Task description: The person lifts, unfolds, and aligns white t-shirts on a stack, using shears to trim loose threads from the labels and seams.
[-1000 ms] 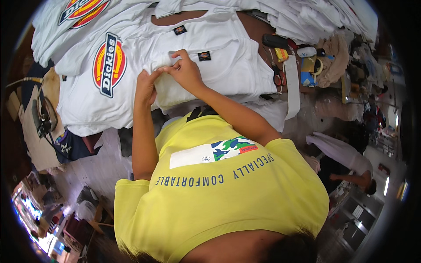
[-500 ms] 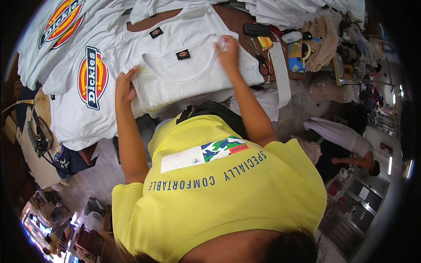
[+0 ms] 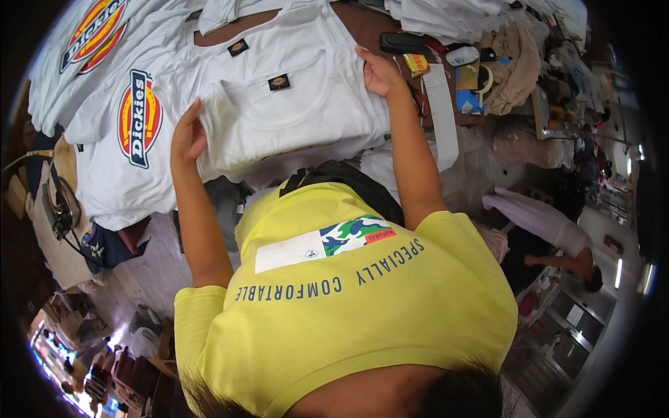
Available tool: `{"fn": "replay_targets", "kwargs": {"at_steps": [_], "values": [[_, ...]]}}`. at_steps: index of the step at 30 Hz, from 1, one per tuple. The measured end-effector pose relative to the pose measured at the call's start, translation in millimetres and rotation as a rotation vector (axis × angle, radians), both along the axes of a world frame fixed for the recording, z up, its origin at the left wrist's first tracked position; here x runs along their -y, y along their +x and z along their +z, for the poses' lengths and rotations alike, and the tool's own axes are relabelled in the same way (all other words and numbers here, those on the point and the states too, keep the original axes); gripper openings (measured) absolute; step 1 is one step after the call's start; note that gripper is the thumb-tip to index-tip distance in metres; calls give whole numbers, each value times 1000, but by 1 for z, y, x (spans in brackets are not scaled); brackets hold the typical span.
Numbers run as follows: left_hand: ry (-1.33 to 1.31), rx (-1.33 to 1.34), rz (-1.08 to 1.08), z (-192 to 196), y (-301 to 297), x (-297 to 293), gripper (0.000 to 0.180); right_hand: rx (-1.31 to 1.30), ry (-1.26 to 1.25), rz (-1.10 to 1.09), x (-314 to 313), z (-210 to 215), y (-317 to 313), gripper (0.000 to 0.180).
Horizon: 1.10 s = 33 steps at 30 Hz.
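A folded white T-shirt [image 3: 306, 122] lies in front of me, its round neckline facing up with a small black label [image 3: 279, 82] inside. At its left side my left hand [image 3: 187, 136] holds the edge, some fingers curled and partly hidden by the cloth. My right hand [image 3: 382, 73] grips the far right edge, thumb and fingers closing around the fabric. Beneath and beyond it lies another white shirt [image 3: 279, 38] with a similar label. A large red, yellow and navy printed emblem [image 3: 139, 118] shows on white cloth to the left.
Scissors [image 3: 420, 103], a black case [image 3: 404, 43], a paper strip [image 3: 440, 118] and a tape roll [image 3: 486, 80] lie on the brown table [image 3: 345, 19] to the right. White garments [image 3: 453, 17] are heaped behind. An iron [image 3: 63, 209] stands at left; another person [image 3: 557, 237] is far right.
My right hand has moved from the neckline out to the shirt's right edge. The folded shirt and my left hand have shifted slightly left; its right side is drawn in, covering less of the table.
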<state>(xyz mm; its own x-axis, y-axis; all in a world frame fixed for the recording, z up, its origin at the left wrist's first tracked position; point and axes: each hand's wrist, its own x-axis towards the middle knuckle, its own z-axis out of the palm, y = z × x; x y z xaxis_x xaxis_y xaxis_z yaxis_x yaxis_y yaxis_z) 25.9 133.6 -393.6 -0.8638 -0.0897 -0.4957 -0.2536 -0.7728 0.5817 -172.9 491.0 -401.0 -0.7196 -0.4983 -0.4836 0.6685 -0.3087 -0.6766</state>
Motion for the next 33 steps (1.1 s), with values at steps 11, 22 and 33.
{"fn": "replay_targets", "kwargs": {"at_steps": [11,22,33], "values": [[-613,-727,-85,92,194,0,51,-512,-408,190,-161,137,84,55],[-317,97,-62,-21,-56,77,26,-7,57,110,30,-28,-99,31],[-1366,202,170,2,-13,23,29,-1026,1058,-28,0,25,-48,32]]}}
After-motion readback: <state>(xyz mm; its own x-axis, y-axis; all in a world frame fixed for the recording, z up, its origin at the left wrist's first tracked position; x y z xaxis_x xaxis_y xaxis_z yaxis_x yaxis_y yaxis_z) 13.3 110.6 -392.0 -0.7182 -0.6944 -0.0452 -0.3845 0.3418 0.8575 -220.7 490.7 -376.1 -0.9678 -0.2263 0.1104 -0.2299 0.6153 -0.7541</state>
